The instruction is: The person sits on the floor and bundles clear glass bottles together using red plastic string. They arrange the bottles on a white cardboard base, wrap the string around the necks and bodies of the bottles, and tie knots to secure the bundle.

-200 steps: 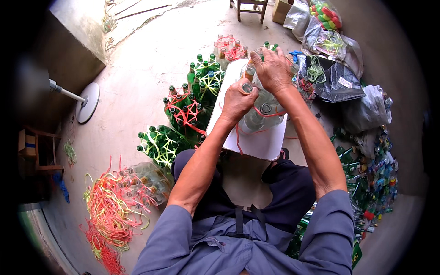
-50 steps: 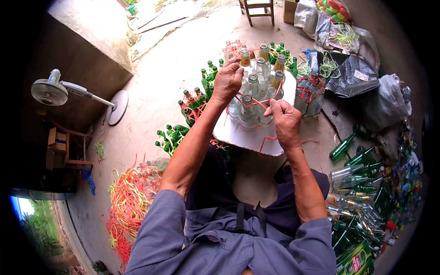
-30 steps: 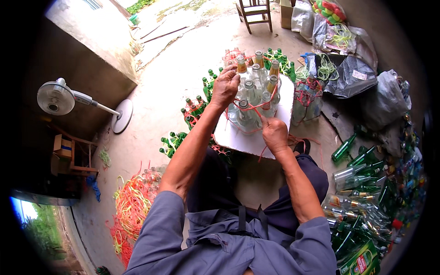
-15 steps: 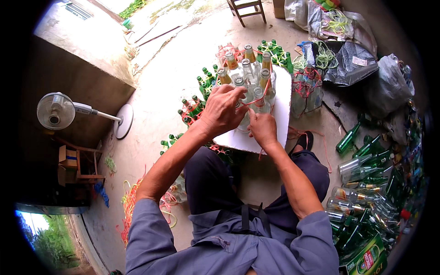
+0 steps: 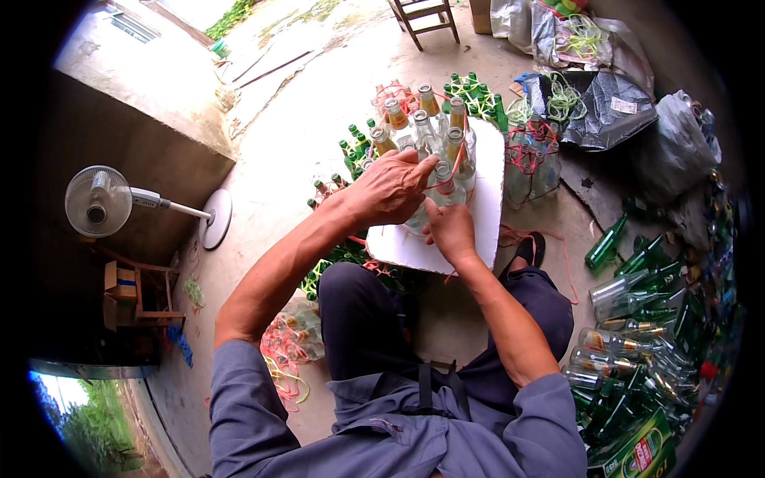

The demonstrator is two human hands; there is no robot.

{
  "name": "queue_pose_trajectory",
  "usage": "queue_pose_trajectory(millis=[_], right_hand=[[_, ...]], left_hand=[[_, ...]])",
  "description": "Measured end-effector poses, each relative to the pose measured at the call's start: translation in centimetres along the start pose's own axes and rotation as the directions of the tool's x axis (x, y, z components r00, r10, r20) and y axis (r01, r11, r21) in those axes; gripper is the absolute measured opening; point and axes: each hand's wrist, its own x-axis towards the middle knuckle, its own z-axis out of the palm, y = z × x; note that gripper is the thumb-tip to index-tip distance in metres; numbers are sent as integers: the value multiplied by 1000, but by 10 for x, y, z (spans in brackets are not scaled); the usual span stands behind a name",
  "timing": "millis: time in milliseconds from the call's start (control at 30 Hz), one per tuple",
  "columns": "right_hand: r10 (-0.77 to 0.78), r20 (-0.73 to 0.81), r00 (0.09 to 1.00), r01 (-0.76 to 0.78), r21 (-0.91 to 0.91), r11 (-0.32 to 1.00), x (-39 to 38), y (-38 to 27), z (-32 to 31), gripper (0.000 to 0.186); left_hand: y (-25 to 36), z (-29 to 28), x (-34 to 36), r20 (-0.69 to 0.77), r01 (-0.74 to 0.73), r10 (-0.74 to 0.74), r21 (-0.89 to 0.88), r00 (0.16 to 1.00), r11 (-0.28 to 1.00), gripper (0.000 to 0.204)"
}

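Clear bottles (image 5: 428, 140) upright at 1 o'clock from view centre, grouped on white worktop (image 5: 484, 209), red twine (image 5: 460, 159) around them. Left hand (image 5: 392, 189) over near bottles, fingers bent; right hand (image 5: 451, 232) at its 4 o'clock, fingers curled (can't tell if either pinches twine). Green bottle (image 5: 607, 242) on floor, 3 o'clock.
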Motion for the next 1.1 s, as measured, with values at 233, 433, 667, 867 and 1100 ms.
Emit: queue_pose_trajectory(millis=[233, 433, 667, 867, 1100], right_hand=[[-17, 19, 1000, 15, 95, 995, -5, 3, 1, 58], [-80, 69, 994, 55, 303, 951, -14, 3, 3, 46], [-169, 30, 985, 139, 443, 886, -10, 4, 6, 42], [-125, 47, 991, 81, 529, 845, -22, -10, 2, 43], [-55, 82, 995, -5, 600, 800, -26, -15, -3, 41]], left_hand=[[0, -28, 6, 7, -145, 147, 218, 989, 965, 57], [-14, -42, 8, -84, -139, 158, 192, 984, 971, 35], [-55, -56, -10, -61, -8, 6, -19, 998, 1000, 14], [-66, -46, 4, -177, 0, -8, -43, 984, 999, 1], [-70, -22, 28, -173, 127, -142, -98, 975, 987, 6]])
